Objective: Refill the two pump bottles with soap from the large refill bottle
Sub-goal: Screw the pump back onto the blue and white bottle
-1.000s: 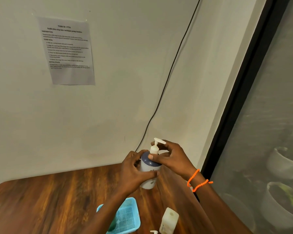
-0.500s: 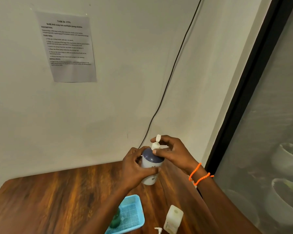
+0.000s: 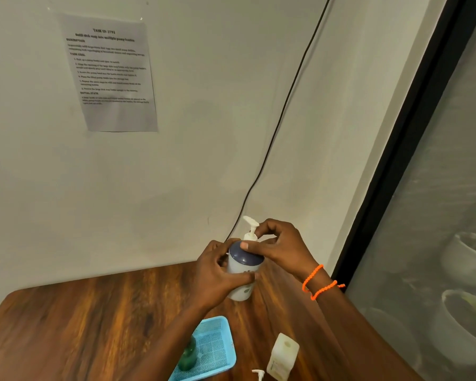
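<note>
A white pump bottle (image 3: 241,272) with a dark blue shoulder and a white pump head (image 3: 250,225) is held above the wooden table (image 3: 94,320). My left hand (image 3: 217,273) grips its body. My right hand (image 3: 279,247) pinches the pump collar at the top, thumb on the blue shoulder. A pale square bottle (image 3: 282,356) with an open neck stands on the table near the bottom edge, and a loose white pump head (image 3: 259,374) lies beside it. A green bottle (image 3: 188,357) stands in the blue tray (image 3: 217,350), partly hidden by my left forearm.
The table meets a white wall with a taped paper sheet (image 3: 110,75) and a black cable (image 3: 275,133) running down it. A dark-framed glass pane (image 3: 412,133) stands at the right, with plant pots (image 3: 467,259) behind it.
My right hand has shifted round the pump collar, and the pump spout has swung from pointing right to pointing up and left. The left hand keeps its hold on the bottle.
</note>
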